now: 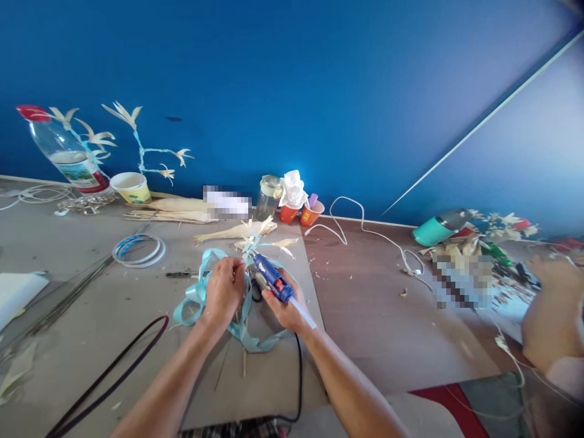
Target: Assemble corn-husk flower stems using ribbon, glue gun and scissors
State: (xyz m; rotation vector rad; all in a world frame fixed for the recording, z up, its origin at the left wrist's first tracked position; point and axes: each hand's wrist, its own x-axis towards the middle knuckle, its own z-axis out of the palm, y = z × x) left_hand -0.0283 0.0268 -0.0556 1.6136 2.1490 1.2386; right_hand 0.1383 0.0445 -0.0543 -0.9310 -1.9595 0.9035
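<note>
My right hand [288, 309] is wrapped round a blue hot glue gun [269, 274], with a clear glue stick [302, 311] poking out of its back end. The gun's front points up and left, close to my left fingertips. My left hand [225, 286] is closed in a pinch on the light-blue wrapped stem of a corn-husk flower sprig [253, 242]; the exact grip is partly hidden by the fingers. Loops of light-blue ribbon [196, 293] lie around and under both hands. A black cord [300, 377] runs down from the gun.
At the back stand a tilted bottle [77, 152], a paper cup [131, 187] with a husk sprig, a glass jar [268, 198] and red cups [312, 214]. A ribbon roll [138, 250] and wires [68, 292] lie left. Another person's hand [554, 280] is at right.
</note>
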